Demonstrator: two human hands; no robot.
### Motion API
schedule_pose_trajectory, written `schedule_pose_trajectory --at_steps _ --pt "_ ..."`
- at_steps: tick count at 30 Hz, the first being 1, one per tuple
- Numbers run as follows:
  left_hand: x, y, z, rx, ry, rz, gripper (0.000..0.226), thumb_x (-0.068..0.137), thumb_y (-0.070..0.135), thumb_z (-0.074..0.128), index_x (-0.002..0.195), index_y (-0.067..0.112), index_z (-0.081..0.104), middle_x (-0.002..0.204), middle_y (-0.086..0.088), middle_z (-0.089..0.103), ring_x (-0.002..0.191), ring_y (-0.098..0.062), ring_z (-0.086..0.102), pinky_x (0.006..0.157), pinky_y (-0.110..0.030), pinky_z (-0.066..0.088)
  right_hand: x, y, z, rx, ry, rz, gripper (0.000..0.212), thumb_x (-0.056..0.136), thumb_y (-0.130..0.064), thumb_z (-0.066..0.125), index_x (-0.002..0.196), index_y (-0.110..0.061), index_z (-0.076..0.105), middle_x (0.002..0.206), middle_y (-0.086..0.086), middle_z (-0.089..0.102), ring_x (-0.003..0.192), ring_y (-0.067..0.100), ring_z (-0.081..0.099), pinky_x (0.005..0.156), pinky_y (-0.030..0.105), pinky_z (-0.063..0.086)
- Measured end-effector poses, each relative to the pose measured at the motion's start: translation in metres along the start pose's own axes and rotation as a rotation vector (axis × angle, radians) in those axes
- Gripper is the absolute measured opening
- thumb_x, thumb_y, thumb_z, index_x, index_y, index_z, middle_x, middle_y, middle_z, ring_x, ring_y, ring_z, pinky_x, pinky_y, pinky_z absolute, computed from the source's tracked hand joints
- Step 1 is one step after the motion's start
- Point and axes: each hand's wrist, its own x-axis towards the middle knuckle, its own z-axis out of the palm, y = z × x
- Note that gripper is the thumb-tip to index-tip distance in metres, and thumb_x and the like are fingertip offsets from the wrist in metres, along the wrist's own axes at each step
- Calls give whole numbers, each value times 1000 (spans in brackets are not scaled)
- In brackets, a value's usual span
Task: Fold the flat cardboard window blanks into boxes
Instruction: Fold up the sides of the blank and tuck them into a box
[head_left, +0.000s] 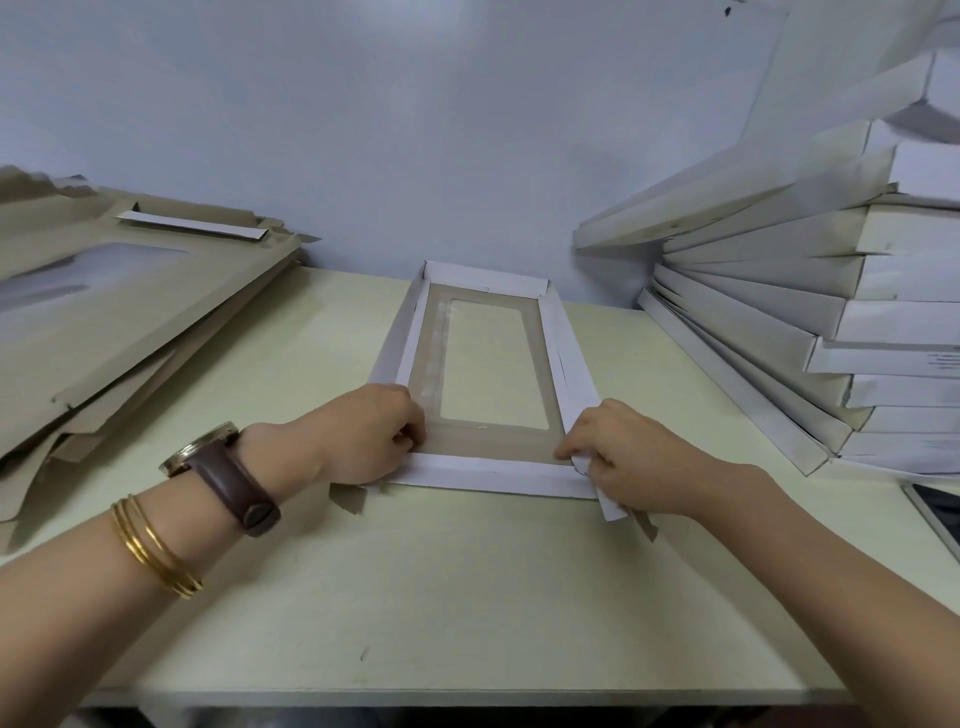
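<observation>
Centre of the pale green table (467, 597): a half-formed box of brown cardboard (488, 475) with white outer faces and a clear rectangular window, its far and side walls raised. We grasp its near corners. Our left hand (363, 436), with a brown-strapped wristwatch (223, 473) and gold bangles (156, 545), pinches the left corner. Our right hand (618, 457) pinches the white flap at the right corner. Flat brown blanks (130, 312) lie stacked at left, and finished white boxes (831, 312) are piled at right.
</observation>
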Motion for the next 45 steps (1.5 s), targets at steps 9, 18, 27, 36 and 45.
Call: schedule_pose_trajectory --at_steps 9,18,27,36,45 --pt "-3 13 -15 -119 -210 -70 42 68 54 78 90 22 60 99 5 59 86 -11 59 75 -26 51 5 -9 -1 47 -77 56 15 79 -16 53 92 -21 60 107 -8 46 103 15 34 84 24 36" --pt "-6 20 -12 -75 -129 -13 43 65 34 83 86 22 47 87 8 54 74 -10 51 62 -24 43 -6 -17 -14 101 -4 -20 25 67 -29 73 82 -29 53 91 -14 47 100 1 29 82 21 31" --pt "-11 17 -4 -128 -59 46 49 69 28 80 98 26 41 85 10 50 63 -3 47 46 -12 35 -7 -24 -8 -164 -37 -56 32 72 -47 71 89 -25 56 84 -11 45 93 14 27 74 30 22" --pt "0 18 9 -22 181 54 19 80 23 65 81 21 46 83 8 50 81 -17 49 67 -29 39 -3 -16 -4 -234 160 -49 25 80 -22 60 77 -23 35 69 -14 32 85 17 29 72 31 26" --pt "-9 20 23 45 296 106 4 88 13 52 90 15 55 88 3 53 83 -21 50 69 -34 42 -12 -8 9 -208 223 -67 26 86 -6 55 72 -17 37 70 -3 38 73 19 34 59 30 25"
